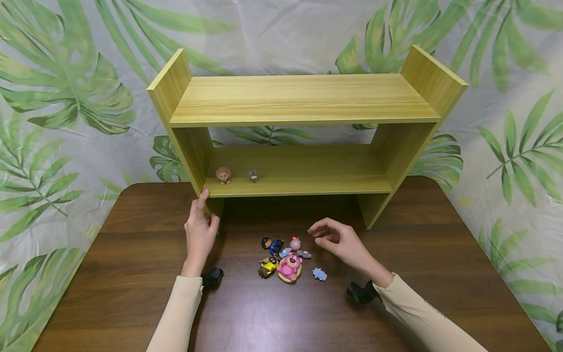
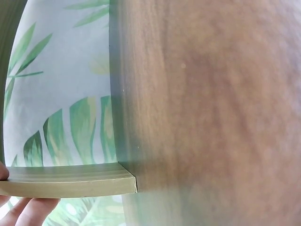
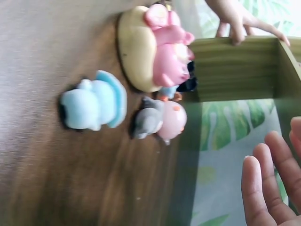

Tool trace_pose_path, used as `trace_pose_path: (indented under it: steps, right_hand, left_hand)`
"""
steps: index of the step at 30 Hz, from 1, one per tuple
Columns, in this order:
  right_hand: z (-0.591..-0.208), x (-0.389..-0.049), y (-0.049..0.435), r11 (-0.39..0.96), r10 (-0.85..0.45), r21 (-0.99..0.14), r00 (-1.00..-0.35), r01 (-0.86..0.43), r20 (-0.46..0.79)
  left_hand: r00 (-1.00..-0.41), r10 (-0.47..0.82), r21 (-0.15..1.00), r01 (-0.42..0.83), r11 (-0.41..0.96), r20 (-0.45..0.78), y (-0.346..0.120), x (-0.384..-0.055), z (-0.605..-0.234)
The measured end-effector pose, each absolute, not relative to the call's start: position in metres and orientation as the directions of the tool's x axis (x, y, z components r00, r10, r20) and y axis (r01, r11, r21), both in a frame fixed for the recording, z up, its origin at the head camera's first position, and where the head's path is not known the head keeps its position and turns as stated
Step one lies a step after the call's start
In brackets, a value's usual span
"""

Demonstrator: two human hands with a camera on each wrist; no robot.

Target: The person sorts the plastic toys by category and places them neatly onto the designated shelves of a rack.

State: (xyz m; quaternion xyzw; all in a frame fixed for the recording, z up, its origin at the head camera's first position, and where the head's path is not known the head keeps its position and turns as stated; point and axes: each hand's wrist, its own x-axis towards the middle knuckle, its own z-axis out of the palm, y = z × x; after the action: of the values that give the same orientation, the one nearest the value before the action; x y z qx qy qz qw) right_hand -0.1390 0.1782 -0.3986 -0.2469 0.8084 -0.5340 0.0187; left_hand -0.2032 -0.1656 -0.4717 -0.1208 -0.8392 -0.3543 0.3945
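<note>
My left hand (image 1: 200, 232) holds the left side panel of a two-tier wooden shelf (image 1: 303, 100), low down, with thumb and fingers on opposite faces of the panel (image 2: 70, 188). To the right of a group of small toys, my right hand (image 1: 343, 242) hovers with loosely bent fingers and nothing in them. Nearest it are a pink round figure (image 1: 295, 243), a grey figure (image 3: 148, 117) and a light blue figure (image 1: 319, 274). A pink bear on a cream base (image 1: 289, 268) lies beside a yellow-clad figure (image 1: 269, 267) and a black-haired figure in blue (image 1: 273, 245).
On the shelf's middle board stand a brownish lion-like figure (image 1: 223, 175) and a small grey figure (image 1: 253, 176), both toward the left. The shelf rests at the back of a dark wooden table (image 1: 110, 293), before a leaf-patterned cloth (image 1: 281, 34).
</note>
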Motion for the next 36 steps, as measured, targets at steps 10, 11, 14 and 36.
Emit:
trace_pose_path:
  steps: [10,11,14,36]
  right_hand:
    - [-0.444,-0.141,0.193,0.318,-0.461,-0.882,-0.869,-0.349,0.178]
    - [-0.446,-0.141,0.194,0.315,-0.467,-0.881,-0.866,-0.352,0.178]
    - [-0.450,-0.139,0.197,0.316,-0.487,-0.879,-0.856,-0.356,0.172]
    - [-0.473,-0.124,0.200,0.443,-0.583,-0.820,-0.811,-0.362,0.043]
  left_hand:
    - [-0.662,-0.077,0.498,0.478,0.723,0.746,-0.166,-0.203,-0.472]
    - [-0.663,-0.077,0.499,0.477,0.724,0.745,-0.165,-0.203,-0.472]
    - [-0.663,-0.080,0.499,0.472,0.726,0.744,-0.165,-0.203,-0.472]
    - [-0.668,-0.085,0.506,0.468,0.724,0.739,-0.165,-0.202,-0.472]
